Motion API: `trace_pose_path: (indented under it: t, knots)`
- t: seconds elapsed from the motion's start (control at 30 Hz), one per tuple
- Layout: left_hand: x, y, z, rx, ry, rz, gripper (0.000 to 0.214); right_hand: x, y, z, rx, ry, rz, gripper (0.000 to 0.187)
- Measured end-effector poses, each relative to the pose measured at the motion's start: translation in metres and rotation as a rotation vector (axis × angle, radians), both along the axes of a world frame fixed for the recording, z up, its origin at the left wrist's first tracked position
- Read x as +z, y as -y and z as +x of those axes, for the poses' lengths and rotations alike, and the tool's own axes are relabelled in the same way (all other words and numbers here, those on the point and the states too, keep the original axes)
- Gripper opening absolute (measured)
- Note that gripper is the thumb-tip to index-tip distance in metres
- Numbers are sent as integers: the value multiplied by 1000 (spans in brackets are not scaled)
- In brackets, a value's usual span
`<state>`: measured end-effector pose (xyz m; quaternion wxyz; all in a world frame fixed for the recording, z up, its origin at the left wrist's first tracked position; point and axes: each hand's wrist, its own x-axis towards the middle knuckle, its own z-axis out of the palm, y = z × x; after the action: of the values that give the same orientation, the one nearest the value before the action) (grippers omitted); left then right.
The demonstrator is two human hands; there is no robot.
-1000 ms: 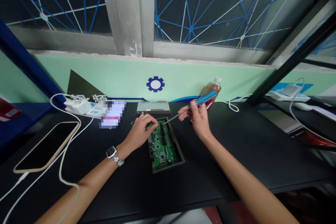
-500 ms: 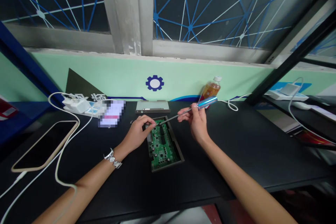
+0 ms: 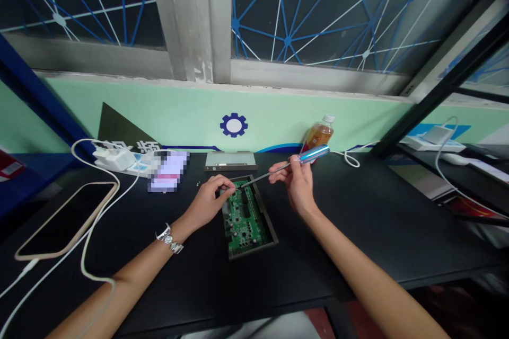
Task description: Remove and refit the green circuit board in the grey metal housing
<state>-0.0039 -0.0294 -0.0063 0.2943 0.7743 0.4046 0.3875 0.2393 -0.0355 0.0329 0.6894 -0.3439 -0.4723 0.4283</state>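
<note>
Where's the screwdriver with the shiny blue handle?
In the head view, just right of centre: the shiny blue-handled metal screwdriver is in the right hand, slanting down leftward to the green rectangular circuit board.

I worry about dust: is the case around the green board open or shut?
Open: the green board lies exposed inside the case, uncovered from above.

Left forearm (image 3: pixel 137 271), lower left of frame: bare from the bottom edge to the wrist. Worn at that wrist, left of centre: one wristwatch (image 3: pixel 169 240), silver-toned, with a bright, chunky metal link band. Dial is turned edge-on; markings not legible. Left hand (image 3: pixel 207 198), near centre: ungloved. Right forearm (image 3: pixel 366 265), lower right, and right hand (image 3: pixel 301 186), right of centre: bare throughout the visible length.
</note>
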Motion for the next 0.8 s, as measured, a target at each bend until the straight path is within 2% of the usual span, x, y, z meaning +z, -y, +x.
trace_pose_path:
  t: [0.33, 0.8]
  knots:
    - [0, 1, 1, 1, 46, -20, 18, 1, 1, -1, -1, -10, -10, 35]
    - [1, 1, 0, -24, -18, 32, 15, 1, 2, -2, -7, 12, -19, 37]
